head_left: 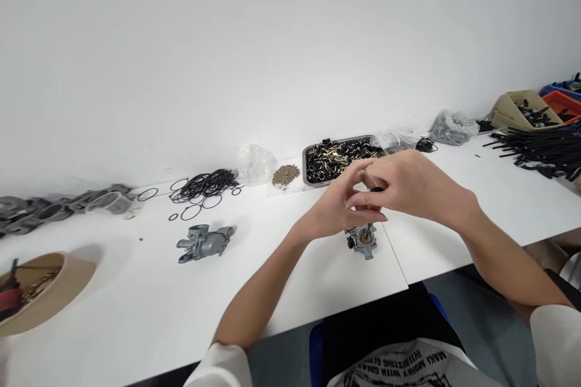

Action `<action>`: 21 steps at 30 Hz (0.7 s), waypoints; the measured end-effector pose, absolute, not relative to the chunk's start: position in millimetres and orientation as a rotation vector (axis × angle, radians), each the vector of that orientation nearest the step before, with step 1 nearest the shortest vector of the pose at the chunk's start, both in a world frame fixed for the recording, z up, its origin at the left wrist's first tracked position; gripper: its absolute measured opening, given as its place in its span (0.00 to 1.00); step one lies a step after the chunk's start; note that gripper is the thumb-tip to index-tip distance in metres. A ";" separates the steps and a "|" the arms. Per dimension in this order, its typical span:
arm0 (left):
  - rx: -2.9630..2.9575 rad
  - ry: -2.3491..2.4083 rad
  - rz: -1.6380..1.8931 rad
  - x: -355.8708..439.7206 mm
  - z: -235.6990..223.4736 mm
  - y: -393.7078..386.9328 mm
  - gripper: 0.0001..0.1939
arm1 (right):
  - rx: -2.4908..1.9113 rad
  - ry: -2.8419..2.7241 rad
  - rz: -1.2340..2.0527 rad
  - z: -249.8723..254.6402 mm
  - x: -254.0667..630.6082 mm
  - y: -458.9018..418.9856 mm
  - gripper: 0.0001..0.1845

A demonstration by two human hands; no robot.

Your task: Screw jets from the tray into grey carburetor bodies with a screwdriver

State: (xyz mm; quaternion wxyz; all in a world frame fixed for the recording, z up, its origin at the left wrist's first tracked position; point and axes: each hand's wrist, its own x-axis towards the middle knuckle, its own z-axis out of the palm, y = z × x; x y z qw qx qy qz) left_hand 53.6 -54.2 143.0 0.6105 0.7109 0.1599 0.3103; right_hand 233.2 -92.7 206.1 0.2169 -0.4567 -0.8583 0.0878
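Note:
My left hand (333,208) and my right hand (408,184) meet over the white table (136,314), fingertips pinched together around a small dark part (376,190) that is mostly hidden. Just below them a small grey carburetor body (362,240) sits on the table with a brown round opening facing up; whether my left hand touches it I cannot tell. A second grey carburetor (205,242) lies apart to the left.
A metal tray (313,160) of black and brass parts stands behind my hands. Left of it are brass pieces (285,175) and black O-rings (205,186). Grey castings (54,211) and a tan bowl (54,296) lie far left; black rods (540,148), bags and boxes at right.

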 end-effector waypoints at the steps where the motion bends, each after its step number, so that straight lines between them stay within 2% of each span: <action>1: 1.627 0.373 0.725 53.9 142.2 -53.4 0.41 | -1.235 -2.387 0.260 207.0 234.5 -93.7 0.19; 6: 1.679 0.291 0.670 47.4 143.2 -49.5 0.38 | -0.933 -2.519 0.498 210.9 248.9 -95.1 0.14; 9: 1.687 0.255 0.657 48.6 142.4 -49.1 0.42 | -1.091 -2.452 0.334 204.2 244.2 -93.3 0.15; 12: 1.646 0.280 0.734 51.6 140.6 -49.2 0.40 | -1.199 -2.373 0.150 197.7 236.6 -92.8 0.22; 17: 1.685 0.319 0.719 44.3 145.2 -47.5 0.33 | -0.902 -2.411 0.353 202.4 243.9 -92.4 0.11; 21: 1.708 0.310 0.719 46.6 144.4 -48.3 0.36 | -0.911 -2.381 0.393 206.5 246.2 -90.1 0.10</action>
